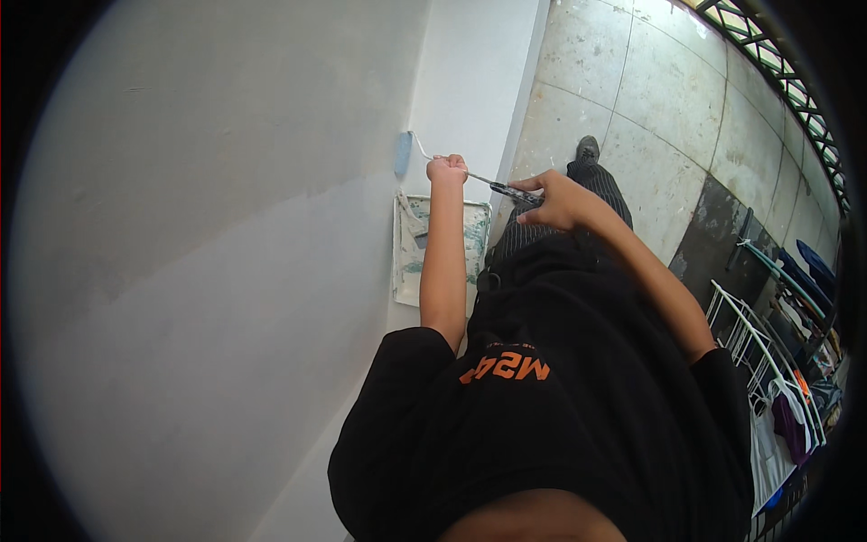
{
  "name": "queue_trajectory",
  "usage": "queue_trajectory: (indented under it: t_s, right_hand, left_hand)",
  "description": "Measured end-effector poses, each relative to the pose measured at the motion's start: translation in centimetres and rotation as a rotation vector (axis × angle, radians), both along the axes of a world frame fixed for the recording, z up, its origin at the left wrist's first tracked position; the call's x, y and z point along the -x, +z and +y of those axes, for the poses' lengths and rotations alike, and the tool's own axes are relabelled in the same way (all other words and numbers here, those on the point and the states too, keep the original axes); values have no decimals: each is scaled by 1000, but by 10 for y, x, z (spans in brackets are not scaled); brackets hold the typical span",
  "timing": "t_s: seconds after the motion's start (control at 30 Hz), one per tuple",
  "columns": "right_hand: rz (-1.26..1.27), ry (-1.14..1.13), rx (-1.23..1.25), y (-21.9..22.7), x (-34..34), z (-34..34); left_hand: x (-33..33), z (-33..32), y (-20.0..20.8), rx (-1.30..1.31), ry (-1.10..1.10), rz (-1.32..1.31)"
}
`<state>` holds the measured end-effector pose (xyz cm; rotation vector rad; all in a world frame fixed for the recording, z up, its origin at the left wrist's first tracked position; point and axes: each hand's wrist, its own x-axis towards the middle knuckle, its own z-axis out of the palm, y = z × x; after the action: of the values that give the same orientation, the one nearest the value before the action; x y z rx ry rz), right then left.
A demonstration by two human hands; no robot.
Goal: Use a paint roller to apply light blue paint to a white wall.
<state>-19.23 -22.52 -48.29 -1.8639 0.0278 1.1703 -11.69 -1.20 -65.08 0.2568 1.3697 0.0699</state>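
We clamp the paint roller in our left hand, with our right hand, fingers apart, at its handle.

A paint-smeared tray lies on the white ledge.

Shows, across the chest of the black T-shirt, a short row of large orange print in bold block characters, mixing letter and figure shapes, running slightly aslant and bent at its left end by a fold in the fabric. Bears also, just above that row in the head view, a much smaller line of print, set close to it and too tiny to make out letter by letter.
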Motion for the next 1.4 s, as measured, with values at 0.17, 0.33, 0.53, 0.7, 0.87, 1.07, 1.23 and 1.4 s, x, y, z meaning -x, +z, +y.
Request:
queue_trajectory:
  t_s: [0.17,0.33,0.53,0.7,0.87,1.07,1.23,1.4]
  right_hand:
    - [-142,-22,-177,57,21,-15]
    - [-141,6,-1,21,19,21]
    - [-120,23,-32,60,6,15]
    - [-163,25,-27,31,10,33]
    - [-22,19,31,41,-14,46]
    - [-63,57,-81,99,6,13]
    - [61,125,54,50,-19,25]
    - [100,18,-68,108,11,-18]
  left_hand:
    - [20,6,71,63,72,-253]
    - [13,22,4,111,33,-128]
    - [11,26,21,157,87,-124]
    - [8,35,12,157,48,-57]
    - [0,30,5,158,69,-56]
    - [13,20,74,215,82,-156]
    - [-2,21,1,133,62,27]
    - [23,6,94,226,164,-216]
